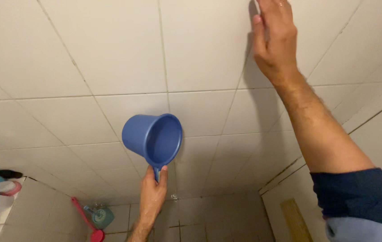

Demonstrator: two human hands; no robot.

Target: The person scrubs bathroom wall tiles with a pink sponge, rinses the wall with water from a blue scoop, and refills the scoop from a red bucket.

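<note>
1. My hands are both bare: no gloves and no watch on either wrist.
2. My right hand [273,38] leads into a bare forearm, uncovered to the elbow.
3. A dark navy sleeve [361,195] covers my right upper arm, with paler blue cloth just beneath its edge.
4. My left hand [151,197] and its wrist show no sleeve.

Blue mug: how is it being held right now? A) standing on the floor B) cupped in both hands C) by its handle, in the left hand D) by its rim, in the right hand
C: the left hand grips the handle under the blue mug; the right hand lies flat on the wall tiles.
</note>
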